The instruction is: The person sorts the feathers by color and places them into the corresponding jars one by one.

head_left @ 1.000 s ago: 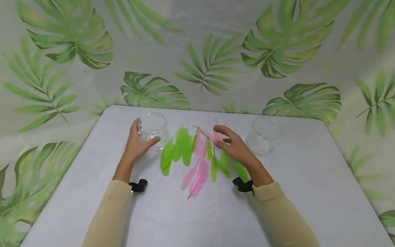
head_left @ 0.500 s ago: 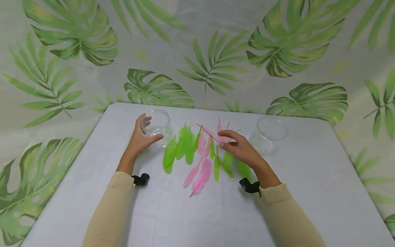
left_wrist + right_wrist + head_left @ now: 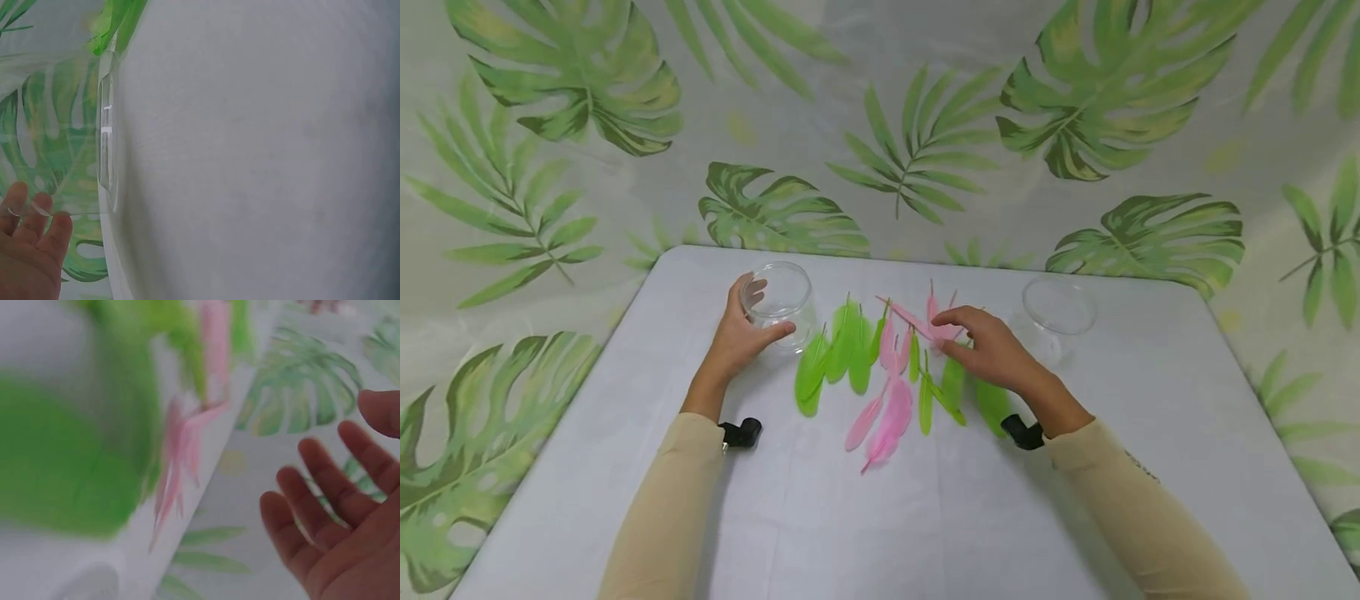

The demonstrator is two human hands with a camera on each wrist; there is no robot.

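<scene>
In the head view the left hand [image 3: 735,337] curls round the clear glass jar [image 3: 779,302] standing upper left of centre on the grey table [image 3: 880,517]; thumb in front, fingers behind the glass. The right hand [image 3: 992,354], just right of centre, hovers over the pink feathers [image 3: 891,417] with its fingers loosely bent; whether the fingertips pinch a feather cannot be told, though the right wrist view shows them spread and holding nothing. The feathers lie scattered in mid-frame between the two hands. There are two jars; the second jar [image 3: 1057,312] stands to the right of the right hand. Green feathers [image 3: 842,354] number about nine, pink ones about six; overlap blurs the count.
</scene>
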